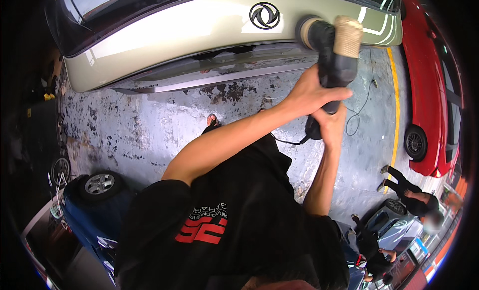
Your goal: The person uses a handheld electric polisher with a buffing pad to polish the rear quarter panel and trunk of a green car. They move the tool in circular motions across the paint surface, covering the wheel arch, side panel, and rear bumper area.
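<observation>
Both my hands are on a black power polisher (330,55) with a tan, mesh-like cover (348,36) over part of it. My left hand (313,94) wraps round its body, thumb lying across toward the right. Just below, my right hand (331,124) grips the rear end, where the power cord (294,142) leaves. The round pad (310,32) is at the lower part of a champagne-coloured car tailgate (209,28), right of its round black emblem (264,15). Blur hides whether the pad touches the paint.
A red car (426,85) stands at the right, beyond a yellow floor line (395,100). Cable (353,121) loops on the worn grey floor (164,125). A dark blue car (87,215) is at the lower left. Two people in black (416,197) are at the lower right.
</observation>
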A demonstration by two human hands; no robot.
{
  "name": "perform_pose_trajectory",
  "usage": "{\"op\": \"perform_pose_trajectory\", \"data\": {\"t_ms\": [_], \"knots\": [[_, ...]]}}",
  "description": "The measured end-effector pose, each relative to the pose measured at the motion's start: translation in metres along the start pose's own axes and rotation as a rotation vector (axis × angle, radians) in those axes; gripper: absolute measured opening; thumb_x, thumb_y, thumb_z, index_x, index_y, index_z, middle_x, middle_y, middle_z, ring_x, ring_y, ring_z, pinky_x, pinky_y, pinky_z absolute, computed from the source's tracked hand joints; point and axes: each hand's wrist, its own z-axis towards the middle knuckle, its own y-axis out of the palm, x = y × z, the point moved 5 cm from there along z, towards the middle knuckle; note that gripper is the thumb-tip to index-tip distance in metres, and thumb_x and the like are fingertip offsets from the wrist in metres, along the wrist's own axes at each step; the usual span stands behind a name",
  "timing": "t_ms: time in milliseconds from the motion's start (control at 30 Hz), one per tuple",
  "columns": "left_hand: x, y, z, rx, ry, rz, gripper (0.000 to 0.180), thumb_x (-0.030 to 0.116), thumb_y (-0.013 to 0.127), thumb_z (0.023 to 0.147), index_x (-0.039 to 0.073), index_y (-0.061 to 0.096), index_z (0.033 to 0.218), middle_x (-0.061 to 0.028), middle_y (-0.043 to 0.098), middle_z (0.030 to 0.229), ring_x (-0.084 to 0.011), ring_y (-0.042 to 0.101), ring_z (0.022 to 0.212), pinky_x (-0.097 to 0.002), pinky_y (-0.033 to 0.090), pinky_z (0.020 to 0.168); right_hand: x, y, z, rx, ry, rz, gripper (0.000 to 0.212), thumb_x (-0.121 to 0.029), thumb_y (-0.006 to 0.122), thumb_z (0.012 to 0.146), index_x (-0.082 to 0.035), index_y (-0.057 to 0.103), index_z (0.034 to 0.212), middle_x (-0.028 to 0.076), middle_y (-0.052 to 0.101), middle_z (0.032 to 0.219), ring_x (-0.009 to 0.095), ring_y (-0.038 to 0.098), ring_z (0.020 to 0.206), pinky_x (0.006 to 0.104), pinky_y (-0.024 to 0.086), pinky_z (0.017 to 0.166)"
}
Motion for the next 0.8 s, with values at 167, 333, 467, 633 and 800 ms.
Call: {"op": "perform_pose_trajectory", "data": {"t_ms": [167,333,467,633,800], "knots": [[-0.007,-0.009,0.006,-0.067,-0.041,0.029,0.061,0.038,0.095,0.086,0.001,0.072,0.128,-0.0099,0.076,0.116,-0.0202,0.071,0.106,-0.0368,0.057,0.096,0.003,0.011,-0.003,-0.023,0.018,-0.007,0.025,-0.014,0.085,0.086,0.007,0.076,0.096,0.009,0.078,0.084,0.017,0.075,0.077,0.0344,0.057,0.069],[0.003,-0.062,-0.062,-0.066,-0.159,0.001,0.066,0.033,0.097,0.084,0.0,0.068,0.133,-0.0108,0.075,0.121,-0.0216,0.07,0.112,-0.0393,0.057,0.102,0.021,0.072,-0.055,-0.056,0.043,0.019,0.04,-0.019,0.09,0.084,0.007,0.074,0.11,0.009,0.079,0.101,0.017,0.073,0.089,0.0356,0.059,0.08],[0.018,-0.107,-0.107,0.058,-0.216,-0.009,0.06,0.031,0.097,0.085,0.001,0.071,0.129,-0.0086,0.076,0.117,-0.0193,0.072,0.106,-0.0372,0.058,0.098,-0.005,0.125,-0.075,-0.106,0.02,0.074,0.05,-0.017,0.092,0.079,0.008,0.073,0.119,0.013,0.08,0.103,0.02,0.077,0.096,0.0371,0.062,0.086],[0.052,-0.162,-0.141,0.193,-0.085,-0.093,0.025,0.019,0.087,0.096,0.002,0.078,0.112,-0.0055,0.079,0.105,-0.0137,0.074,0.098,-0.0333,0.06,0.089,-0.032,0.176,-0.078,-0.341,-0.021,-0.053,0.072,-0.029,0.094,0.078,0.005,0.066,0.135,0.019,0.081,0.108,0.029,0.081,0.101,0.0407,0.063,0.091],[0.052,-0.151,-0.125,0.152,-0.133,-0.025,0.029,0.023,0.083,0.098,0.001,0.075,0.116,-0.0089,0.078,0.107,-0.0181,0.074,0.101,-0.0373,0.06,0.093,-0.02,0.165,-0.069,-0.351,-0.099,0.027,0.085,-0.03,0.095,0.079,0.004,0.057,0.148,0.021,0.078,0.122,0.031,0.079,0.111,0.0427,0.06,0.098]]}}
